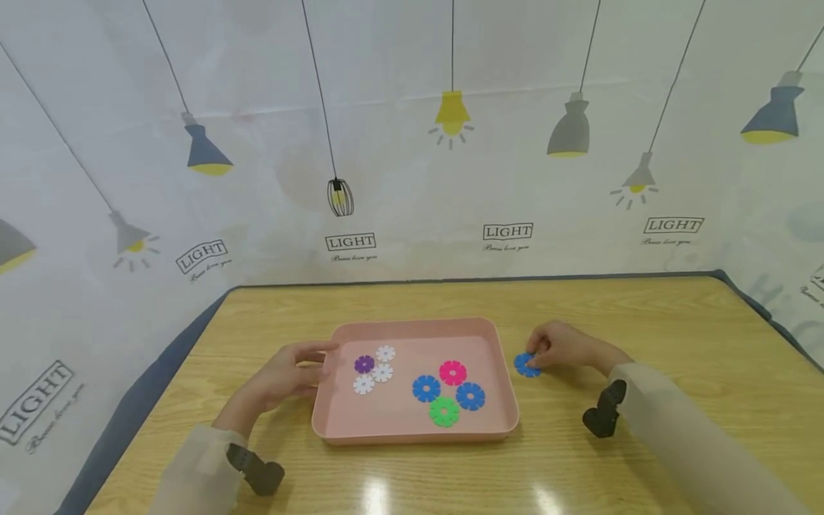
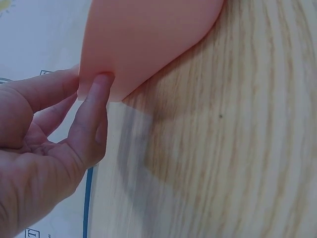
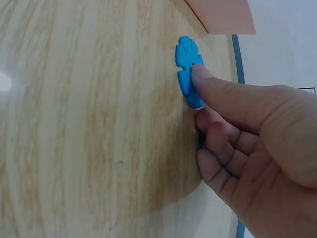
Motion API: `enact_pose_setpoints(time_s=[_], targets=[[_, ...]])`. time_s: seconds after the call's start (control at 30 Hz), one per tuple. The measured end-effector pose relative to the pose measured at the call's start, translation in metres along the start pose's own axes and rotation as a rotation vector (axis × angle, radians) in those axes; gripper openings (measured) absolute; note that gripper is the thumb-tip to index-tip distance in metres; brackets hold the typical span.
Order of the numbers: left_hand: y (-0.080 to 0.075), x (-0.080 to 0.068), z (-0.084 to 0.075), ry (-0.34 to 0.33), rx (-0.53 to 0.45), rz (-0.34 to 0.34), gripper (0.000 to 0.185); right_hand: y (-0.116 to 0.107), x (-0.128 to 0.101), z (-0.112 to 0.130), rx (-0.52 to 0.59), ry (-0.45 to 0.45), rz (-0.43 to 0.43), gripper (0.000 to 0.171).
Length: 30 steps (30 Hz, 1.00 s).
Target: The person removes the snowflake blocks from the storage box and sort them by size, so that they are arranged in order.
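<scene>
Muted, even light leaves glare patches and soft shadows on the tabletop.

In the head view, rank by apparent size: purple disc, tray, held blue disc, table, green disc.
1. Table
2. Tray
3. Green disc and held blue disc: too close to rank, since fingers partly cover the blue one
4. Purple disc

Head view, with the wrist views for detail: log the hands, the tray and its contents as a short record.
Left hand: pinches the left wall of the pink tray
Right hand: pinches a held blue disc, right of the tray
Tray, left group: one purple disc, three white discs
Tray, right group: one pink disc, one green disc, two blue discs
Surface: wood-grain table
Unclear: whether the held disc touches the table
</scene>
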<state>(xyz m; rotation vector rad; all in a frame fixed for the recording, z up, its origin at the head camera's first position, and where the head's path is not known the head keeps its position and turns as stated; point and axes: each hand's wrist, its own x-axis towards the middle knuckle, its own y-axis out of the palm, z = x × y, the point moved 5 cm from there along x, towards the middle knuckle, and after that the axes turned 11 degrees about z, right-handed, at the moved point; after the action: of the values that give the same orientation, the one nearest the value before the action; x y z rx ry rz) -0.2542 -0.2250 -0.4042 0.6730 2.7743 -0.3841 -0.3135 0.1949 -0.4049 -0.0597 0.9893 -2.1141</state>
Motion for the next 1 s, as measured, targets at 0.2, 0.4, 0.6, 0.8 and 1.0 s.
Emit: enact_pose_setpoints(time_s=[0.2, 0.4, 0.6, 0.8, 1.0], targets=[[0.0, -0.001, -0.001, 0.002, 0.002, 0.001, 0.048, 0.001, -0.001, 0.0, 0.027, 0.005, 0.009, 0.021], [0.0, -0.002, -0.001, 0.004, 0.003, 0.003, 0.048, -0.001, 0.001, -0.006, 0.019, 0.022, -0.015, 0.021], [0.0, -0.001, 0.0, 0.005, -0.004, 0.008, 0.048, -0.01, 0.004, 0.009, 0.031, 0.0, -0.049, 0.022], [0.0, -0.002, 0.0, 0.004, -0.01, 0.007, 0.048, -0.013, 0.019, 0.052, -0.006, -0.057, -0.028, 0.02], [0.0, -0.002, 0.0, -0.005, 0.008, 0.003, 0.048, 0.001, 0.042, 0.088, -0.021, -0.126, 0.076, 0.019]])
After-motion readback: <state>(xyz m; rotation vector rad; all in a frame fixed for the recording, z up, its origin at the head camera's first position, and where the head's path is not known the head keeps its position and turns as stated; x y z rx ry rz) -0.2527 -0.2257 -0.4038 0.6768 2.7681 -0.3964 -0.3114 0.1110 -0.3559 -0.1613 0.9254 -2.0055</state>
